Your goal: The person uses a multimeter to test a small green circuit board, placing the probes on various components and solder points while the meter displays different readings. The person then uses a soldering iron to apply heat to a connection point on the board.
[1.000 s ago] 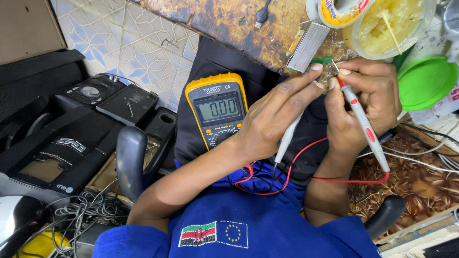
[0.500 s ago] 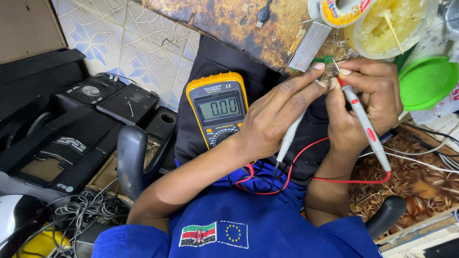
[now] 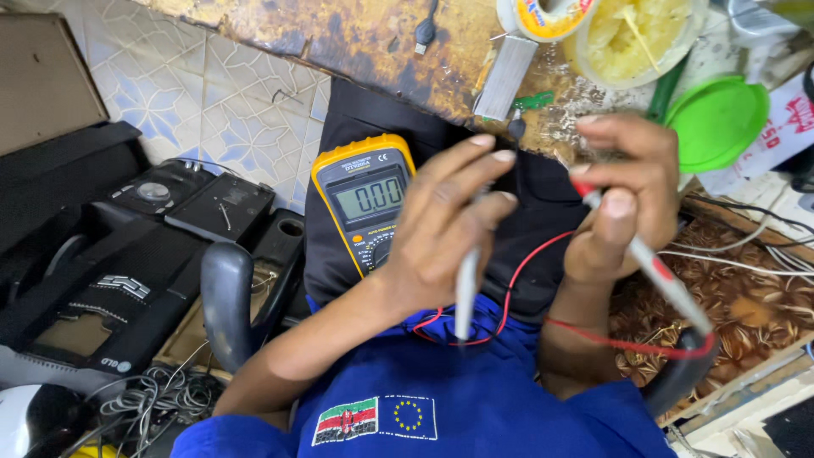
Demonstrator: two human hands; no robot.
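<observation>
From the head camera, a yellow multimeter (image 3: 366, 199) lies on the person's dark lap, its grey screen facing up; its lower dial is covered by the left hand (image 3: 445, 233). That hand sits just right of the multimeter, fingers curled loosely round a pale probe (image 3: 466, 288) that hangs down from the palm; the probe's upper tip is hidden behind the fingers. Further right of the multimeter, the right hand (image 3: 627, 199) pinches a red-banded probe (image 3: 653, 271) between thumb and forefinger, its handle slanting down and away. What the probe tips touch cannot be made out, being blurred and masked by fingers. Thin red leads (image 3: 526, 280) loop below both hands. Above and right of the multimeter, a green lid (image 3: 716, 123) rests on the worn bench, with a yellowish tub (image 3: 636, 38) cut off by the frame's top edge.
</observation>
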